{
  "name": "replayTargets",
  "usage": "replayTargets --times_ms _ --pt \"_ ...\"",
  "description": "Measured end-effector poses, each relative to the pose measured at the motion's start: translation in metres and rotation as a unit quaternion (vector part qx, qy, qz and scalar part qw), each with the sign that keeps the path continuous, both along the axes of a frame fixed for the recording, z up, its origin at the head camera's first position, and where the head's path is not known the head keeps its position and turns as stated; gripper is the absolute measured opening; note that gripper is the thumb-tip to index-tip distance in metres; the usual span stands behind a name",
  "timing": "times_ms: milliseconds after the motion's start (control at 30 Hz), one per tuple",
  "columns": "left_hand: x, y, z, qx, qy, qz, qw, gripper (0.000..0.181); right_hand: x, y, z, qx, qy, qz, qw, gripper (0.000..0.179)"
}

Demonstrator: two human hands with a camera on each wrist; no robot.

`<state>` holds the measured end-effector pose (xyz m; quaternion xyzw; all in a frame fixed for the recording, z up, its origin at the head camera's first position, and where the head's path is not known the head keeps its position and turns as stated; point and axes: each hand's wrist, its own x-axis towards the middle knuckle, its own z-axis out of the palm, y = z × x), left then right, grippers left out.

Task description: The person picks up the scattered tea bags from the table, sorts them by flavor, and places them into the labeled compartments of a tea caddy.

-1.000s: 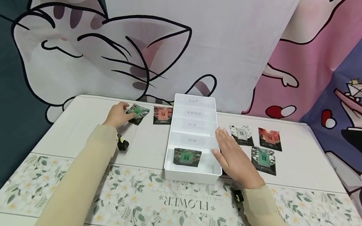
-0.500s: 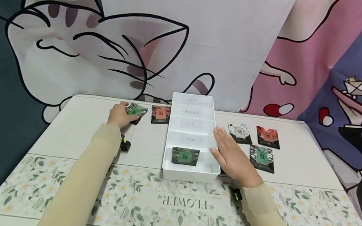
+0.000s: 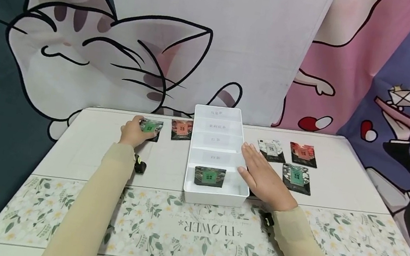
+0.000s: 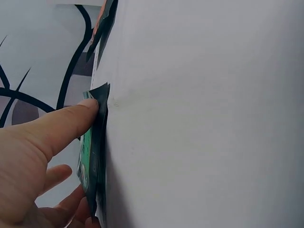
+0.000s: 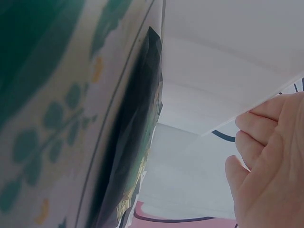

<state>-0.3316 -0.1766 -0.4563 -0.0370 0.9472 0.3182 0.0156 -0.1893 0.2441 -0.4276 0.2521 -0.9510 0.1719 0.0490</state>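
Observation:
At the back left of the table, my left hand holds a green-and-black tea sachet between thumb and fingers. The left wrist view shows the thumb on one edge of that sachet and the fingertips at the opposite edge, close to the tabletop. My right hand has its fingers straight and rests against the right rim of a white divided box. Another green tea sachet stands in the box's front compartment.
An orange-red sachet lies left of the box. To its right lie a white-and-black sachet, a red one and a green one. A dark sachet lies beneath my right hand. Paper labels mark the box dividers.
The sachet at my left hand has turned straighter and shifted slightly left, with the hand. My right hand stays at the box; the head view has shifted slightly.

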Motion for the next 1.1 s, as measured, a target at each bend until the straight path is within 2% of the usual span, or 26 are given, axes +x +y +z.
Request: replayTargets --times_ms 300,533,700,900,1100 --pt "0.006 0.000 0.000 0.017 0.000 0.006 0.9998 0.094 0.001 -0.001 0.001 0.000 -0.010 -0.005 0.9999 0.068" --pt "0.005 -0.002 -0.001 0.030 0.000 0.004 0.9996 0.098 0.000 0.000 0.000 0.004 -0.007 -0.004 1.0000 0.068" --pt "0.006 -0.005 0.000 0.054 0.002 0.005 0.9985 0.099 0.000 0.000 0.000 0.002 -0.011 -0.005 0.9999 0.068" --pt "0.006 -0.011 0.003 0.089 -0.006 0.004 0.9960 0.088 -0.001 0.000 0.000 0.000 -0.009 -0.002 1.0000 0.068" --pt "0.010 -0.011 0.009 0.109 -0.022 0.014 0.9937 0.062 -0.001 0.000 -0.001 -0.005 0.002 0.003 1.0000 0.068"
